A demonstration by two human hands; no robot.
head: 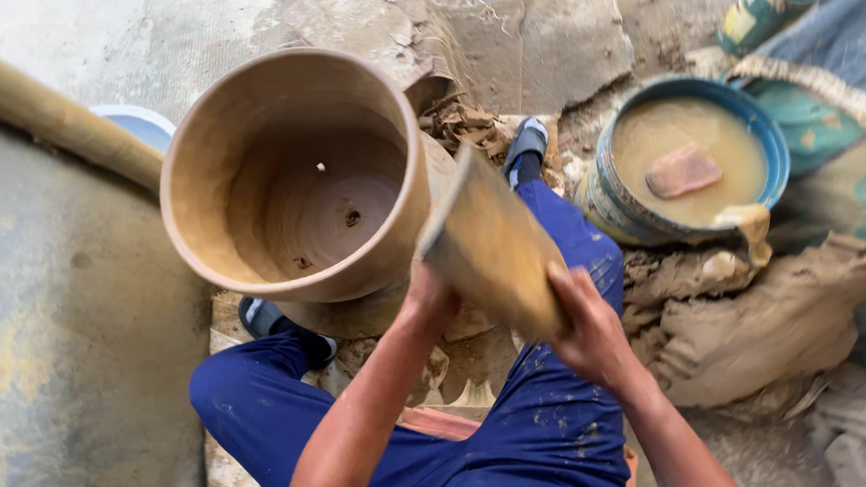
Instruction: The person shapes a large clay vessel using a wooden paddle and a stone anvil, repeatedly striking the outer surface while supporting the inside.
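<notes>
Left hand: we noted the left hand (426, 299) closed on the near left edge of a flat wooden board (493, 245).
Right hand: the right hand (583, 325) gripped the board's near right edge.
Board: we saw it tilted, its far end just beside the rim of the clay pot (293, 172).
Pot: upright, open mouth up, between the person's knees in blue trousers (554, 427).
Farther right: we recorded a blue bucket (773, 147) of muddy water, a clay lump (759, 329) near it.

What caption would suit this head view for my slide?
Both hands, left hand and right hand, hold a flat wooden paddle beside a large clay pot, near a basin of muddy water.
</notes>
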